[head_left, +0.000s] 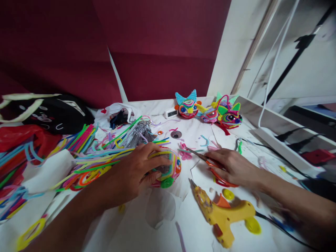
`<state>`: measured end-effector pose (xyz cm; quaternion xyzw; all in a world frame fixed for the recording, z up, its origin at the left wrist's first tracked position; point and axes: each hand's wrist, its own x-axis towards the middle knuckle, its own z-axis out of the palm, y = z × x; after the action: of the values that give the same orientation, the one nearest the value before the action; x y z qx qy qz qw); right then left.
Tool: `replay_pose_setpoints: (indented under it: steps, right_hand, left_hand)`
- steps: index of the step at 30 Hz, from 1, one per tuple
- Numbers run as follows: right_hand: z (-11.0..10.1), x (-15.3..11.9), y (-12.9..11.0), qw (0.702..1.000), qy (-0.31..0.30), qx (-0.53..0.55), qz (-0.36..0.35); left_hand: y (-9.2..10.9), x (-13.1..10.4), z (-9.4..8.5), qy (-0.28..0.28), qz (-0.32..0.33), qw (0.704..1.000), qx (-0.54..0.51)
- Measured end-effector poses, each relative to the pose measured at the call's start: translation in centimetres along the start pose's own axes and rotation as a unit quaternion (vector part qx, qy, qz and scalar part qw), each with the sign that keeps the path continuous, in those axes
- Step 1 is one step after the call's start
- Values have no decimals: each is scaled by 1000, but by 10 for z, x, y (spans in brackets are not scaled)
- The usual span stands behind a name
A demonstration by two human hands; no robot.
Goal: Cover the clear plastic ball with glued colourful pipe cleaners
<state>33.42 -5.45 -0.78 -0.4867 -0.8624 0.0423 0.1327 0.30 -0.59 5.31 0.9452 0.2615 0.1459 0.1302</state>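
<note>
My left hand [147, 166] is curled over a round craft piece [174, 166] wound in coloured pipe cleaners, with blue and orange spots on its side and a green coil at its base. The fingers hide part of it. In my right hand [225, 164] are scissors with orange handles [219, 175], their blades [195, 153] pointing left towards a pink pipe-cleaner shape [186, 154]. Just in front of that hand, a yellow glue gun [223, 217] lies on its side, nozzle towards the craft piece.
Loose pipe cleaners [97, 164] crowd the left side, near a black bag [49, 113]. Finished-looking craft figures [188, 106] and a small white digital clock [171, 113] stand at the back. A power strip [286, 150] with cables lies at right. Scraps and yellow discs [252, 225] are scattered about.
</note>
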Motion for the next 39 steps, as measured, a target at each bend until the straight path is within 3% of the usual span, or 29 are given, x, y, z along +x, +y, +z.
replay_pose_setpoints:
  steps: [6,13,17,21,24,31,35,39]
  right_hand:
    - [2,-22,14,995,-24,-83,45]
    - [-1,-25,24,994,-70,-57,61]
    - [-16,-28,1,998,-23,-44,29]
    - [-26,-41,-38,997,-54,59,-6]
    - [-23,-55,-58,995,-77,70,-5]
    - [1,-72,-69,996,-83,-21,-18]
    - [11,-69,-75,997,-46,-49,-24]
    - [6,-68,-80,998,-8,-47,-37]
  left_hand:
    - [-1,0,2,-1,4,1000,8]
    - [-4,0,3,8,15,1000,6]
    - [-5,0,1,-5,17,1000,14]
    - [-5,1,-2,-27,-4,1000,14]
    - [-3,2,-4,-30,-6,999,10]
    - [-1,3,-5,-24,-4,1000,4]
    - [-1,2,-4,-22,4,1000,10]
    - [-2,2,-3,-22,10,1000,12]
